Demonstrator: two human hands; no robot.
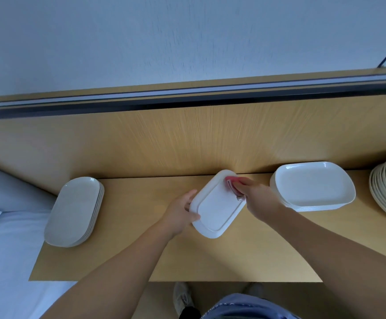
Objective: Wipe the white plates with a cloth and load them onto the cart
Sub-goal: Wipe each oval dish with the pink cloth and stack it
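A wooden table stands against a wood-panelled wall below pale wallpaper, white bedding at left.

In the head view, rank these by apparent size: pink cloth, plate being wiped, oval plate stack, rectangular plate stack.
1. The rectangular plate stack and the oval plate stack look about alike, so they tie.
2. The plate being wiped.
3. The pink cloth, partly covered by the right hand.
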